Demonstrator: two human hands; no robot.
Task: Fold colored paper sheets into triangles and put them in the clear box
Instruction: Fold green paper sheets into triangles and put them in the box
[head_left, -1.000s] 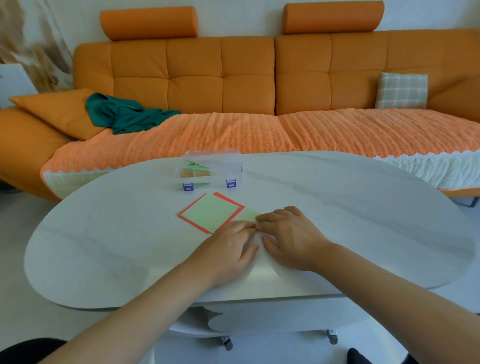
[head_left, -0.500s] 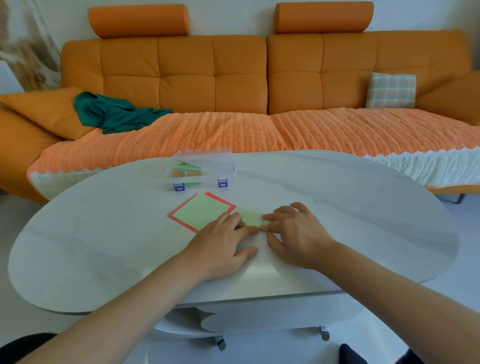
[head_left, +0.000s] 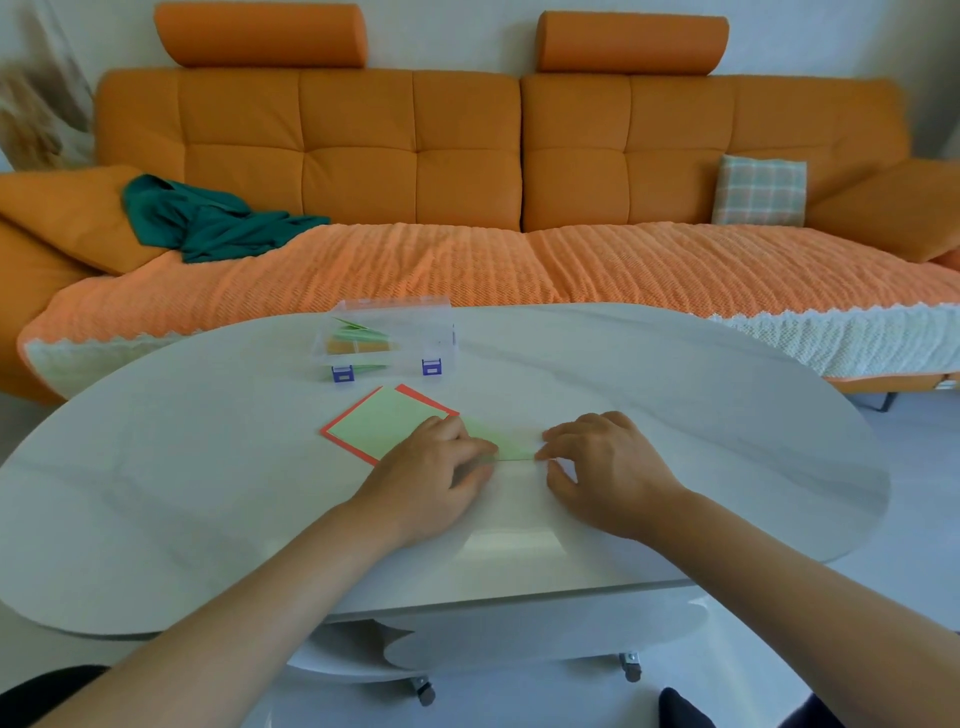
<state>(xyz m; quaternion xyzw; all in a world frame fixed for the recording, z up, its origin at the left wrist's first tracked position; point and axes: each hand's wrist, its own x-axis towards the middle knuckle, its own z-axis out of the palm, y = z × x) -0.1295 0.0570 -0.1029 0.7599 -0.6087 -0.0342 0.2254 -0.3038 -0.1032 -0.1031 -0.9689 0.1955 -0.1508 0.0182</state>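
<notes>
Presses down with the left hand, fingers laid almost straight over the left end of the folded green sheet; clasps nothing. Bears on the right end with the right hand, arched, fingertips on the paper, thumb just beside the near edge; pins rather than pinches, as far as can be judged. Leaves a short strip of green showing between the two hands, flat on the white table.

Likely handles as thin, light, limp paper: takes a crease under a fingertip, skids readily on the glossy top, tears if dragged. Best pinned at both ends while sharpening the fold, then lifted by a corner or along the folded edge between thumb and forefinger, there being little else to catch on a sheet lying flat.

Just left of the fold, touching or overlapping it (cannot tell which), lies the paper stack, pale green over red. Farther off, toward the table's far edge, stands the clear box, with green and orange folded pieces inside. Behind all, an orange sofa.
</notes>
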